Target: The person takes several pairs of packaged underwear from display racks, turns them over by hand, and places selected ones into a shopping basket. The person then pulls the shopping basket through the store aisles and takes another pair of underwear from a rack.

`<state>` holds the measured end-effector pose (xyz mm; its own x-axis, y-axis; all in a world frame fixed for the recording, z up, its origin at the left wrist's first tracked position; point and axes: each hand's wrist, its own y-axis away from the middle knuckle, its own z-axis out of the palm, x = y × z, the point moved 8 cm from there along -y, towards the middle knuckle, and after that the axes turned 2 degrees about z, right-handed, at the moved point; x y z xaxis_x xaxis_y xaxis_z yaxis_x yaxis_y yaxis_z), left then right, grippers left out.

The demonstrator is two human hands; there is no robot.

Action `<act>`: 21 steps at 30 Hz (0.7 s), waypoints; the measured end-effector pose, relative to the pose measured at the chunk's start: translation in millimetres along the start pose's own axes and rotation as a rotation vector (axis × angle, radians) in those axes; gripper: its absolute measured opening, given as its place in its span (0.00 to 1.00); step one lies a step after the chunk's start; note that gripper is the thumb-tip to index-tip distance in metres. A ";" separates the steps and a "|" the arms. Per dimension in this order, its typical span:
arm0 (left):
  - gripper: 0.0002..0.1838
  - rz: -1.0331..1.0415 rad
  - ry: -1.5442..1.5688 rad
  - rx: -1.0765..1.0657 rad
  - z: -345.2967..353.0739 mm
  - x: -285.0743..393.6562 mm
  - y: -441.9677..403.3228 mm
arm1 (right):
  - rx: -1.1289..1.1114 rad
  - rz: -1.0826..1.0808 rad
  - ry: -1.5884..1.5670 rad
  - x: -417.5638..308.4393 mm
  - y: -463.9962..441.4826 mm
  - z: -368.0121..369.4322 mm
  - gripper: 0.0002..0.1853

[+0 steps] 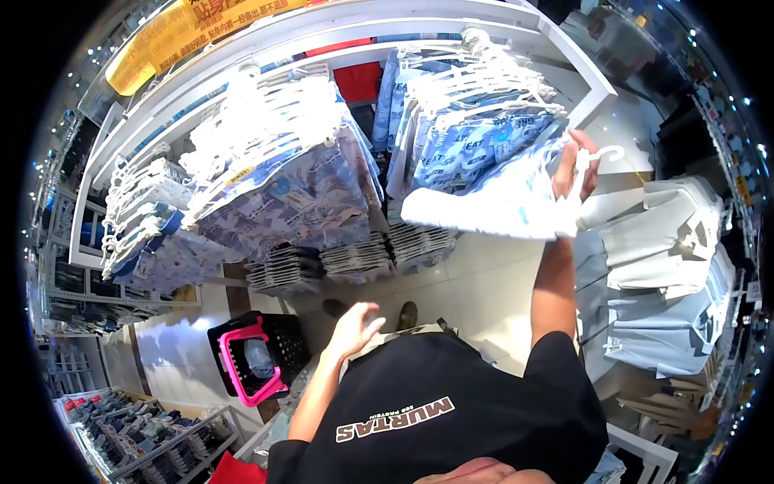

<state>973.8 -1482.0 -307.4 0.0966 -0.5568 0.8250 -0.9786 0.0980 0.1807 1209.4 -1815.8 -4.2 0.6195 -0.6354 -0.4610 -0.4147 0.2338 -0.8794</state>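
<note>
My right hand (pixel 576 168) is closed around a white hanger (pixel 610 152) with a pale blue-and-white garment (pixel 492 202) on it. The garment hangs out to the left, in front of blue printed garments (pixel 472 149) on the rack; its exact kind is hard to make out in the glare. Low before my waist, my left hand (pixel 355 329) holds nothing, its fingers loosely apart. Patterned grey-blue garments (pixel 282 206) hang on white hangers further left.
A white display rack (pixel 592 77) spans the front. On the floor at left stands a black basket (pixel 294 347) with a pink handle (pixel 256 395) and something bluish inside. White and pale tops (pixel 665 242) hang at right. Another rack of folded clothes (pixel 145 436) is at lower left.
</note>
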 end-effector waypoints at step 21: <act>0.18 -0.130 1.135 -0.276 85.3 109.6 -55.4 | -0.385 1.468 -1.079 61.2 236.5 43.6 0.23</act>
<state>1023.2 -1618.8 -272.6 0.4355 0.4651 0.7707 -0.8906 0.3476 0.2934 1178.3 -1767.3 -245.6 -0.2909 0.6139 -0.7338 -0.9563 -0.1628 0.2429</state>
